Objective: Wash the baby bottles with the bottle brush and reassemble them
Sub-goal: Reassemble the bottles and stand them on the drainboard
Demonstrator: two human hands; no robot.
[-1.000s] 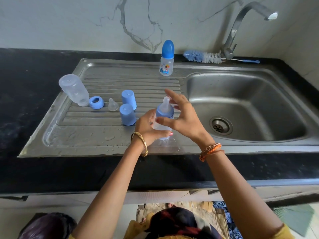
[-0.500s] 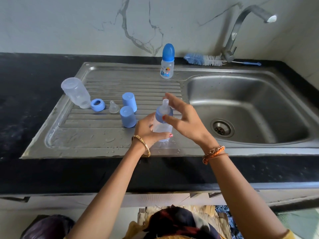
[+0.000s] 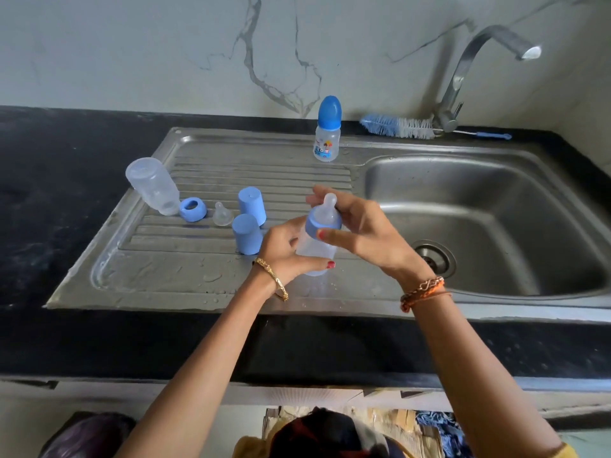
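Observation:
My left hand (image 3: 287, 251) grips the clear body of a small baby bottle (image 3: 314, 246) above the draining board. My right hand (image 3: 367, 233) holds its blue collar (image 3: 322, 223) between thumb and fingers, the clear teat sticking up. On the board lie an open bottle body (image 3: 152, 185) on its side, a blue ring (image 3: 192, 209), a loose teat (image 3: 221, 214) and two blue caps (image 3: 251, 201) (image 3: 246, 233). A capped, assembled bottle (image 3: 327, 130) stands at the back. The bottle brush (image 3: 396, 126) lies behind the basin.
The steel sink basin (image 3: 496, 193) with its drain (image 3: 434, 257) is on the right, under the tap (image 3: 469, 71). Water drops cover the draining board (image 3: 165, 276). Black counter (image 3: 49, 193) surrounds the sink.
The bottle has tilted a little between my hands and my right hand's fingers have shifted round the blue collar. The view has dropped slightly. The parts on the board have not moved.

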